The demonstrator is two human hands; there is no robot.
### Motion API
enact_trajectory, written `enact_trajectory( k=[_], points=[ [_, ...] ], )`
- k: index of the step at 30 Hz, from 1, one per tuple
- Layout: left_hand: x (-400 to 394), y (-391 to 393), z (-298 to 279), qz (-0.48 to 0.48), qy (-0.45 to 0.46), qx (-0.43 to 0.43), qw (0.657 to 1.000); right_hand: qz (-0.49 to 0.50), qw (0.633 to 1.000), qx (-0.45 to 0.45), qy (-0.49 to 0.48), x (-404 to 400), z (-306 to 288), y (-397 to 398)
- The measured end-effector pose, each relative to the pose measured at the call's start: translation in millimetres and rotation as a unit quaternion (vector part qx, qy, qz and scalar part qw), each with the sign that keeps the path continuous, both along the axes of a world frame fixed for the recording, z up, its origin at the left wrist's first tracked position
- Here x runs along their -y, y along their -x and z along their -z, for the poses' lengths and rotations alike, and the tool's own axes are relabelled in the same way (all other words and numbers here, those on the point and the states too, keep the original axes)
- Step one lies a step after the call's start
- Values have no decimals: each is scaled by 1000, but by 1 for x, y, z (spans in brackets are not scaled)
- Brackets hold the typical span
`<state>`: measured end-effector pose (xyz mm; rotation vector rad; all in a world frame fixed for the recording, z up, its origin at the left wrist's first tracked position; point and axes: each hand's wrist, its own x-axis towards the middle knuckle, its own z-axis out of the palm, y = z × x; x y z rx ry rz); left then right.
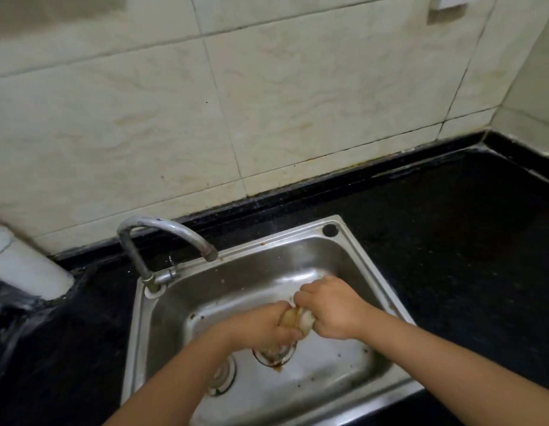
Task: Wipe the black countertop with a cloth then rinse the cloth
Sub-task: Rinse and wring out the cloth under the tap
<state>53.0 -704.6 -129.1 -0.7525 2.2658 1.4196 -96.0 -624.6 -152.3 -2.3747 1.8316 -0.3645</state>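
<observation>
Beige cloth [298, 318] bunched crosswise, 2 hands gripping

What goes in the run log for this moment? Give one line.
stage: wringing | left hand: shut on cloth | right hand: shut on cloth | place: over sink | tap: no water seen

Cloth [298, 318]: small, pale cream with a yellowish-tan patch, bunched into a tight wad; only a little of it shows.
Cloth position: low in the middle of the scene, above the basin, gripped at both ends, the tan end to the left and the whiter end to the right.
Countertop [457, 241]: black, glossy and faintly speckled, flat; it runs along the far tiled wall and spreads widest at the right, with a narrower dark stretch at the left.
</observation>
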Motion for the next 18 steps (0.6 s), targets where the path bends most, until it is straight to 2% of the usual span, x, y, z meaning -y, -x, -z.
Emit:
enact_trajectory(
  k=[2, 3, 5, 7, 9, 11, 13, 15, 16, 18],
  points=[
    [-5, 6, 2, 74, 136, 13, 988, 55, 986, 68, -144, 2, -3, 5],
    [-9, 9, 1, 79, 167, 20, 983, 82, 958, 128, -243, 4, -5, 7],
    [-15, 15, 3, 88, 222, 26, 971, 137, 885, 252, -367, 9, -2, 13],
    [-19, 20, 7, 105, 276, 33, 955, 191, 825, 306, -434, 14, 1, 22],
    [-21, 24, 12, 110, 306, 43, 944, 189, 809, 305, -466, 14, 5, 27],
    [-23, 23, 16, 78, 312, 33, 946, 165, 858, 271, -404, 8, 4, 27],
    [-21, 21, 20, -17, 255, -31, 966, 136, 931, 222, -257, -3, 8, 27],
    [-16, 20, 20, -153, 99, -92, 979, 100, 965, 208, -128, -16, 14, 29],
    [-15, 19, 16, -206, -13, -113, 972, 69, 982, 163, -60, -22, 12, 27],
    [-12, 20, 7, -257, -233, -146, 927, 28, 995, 54, 82, -25, 20, 31]
  ],
)
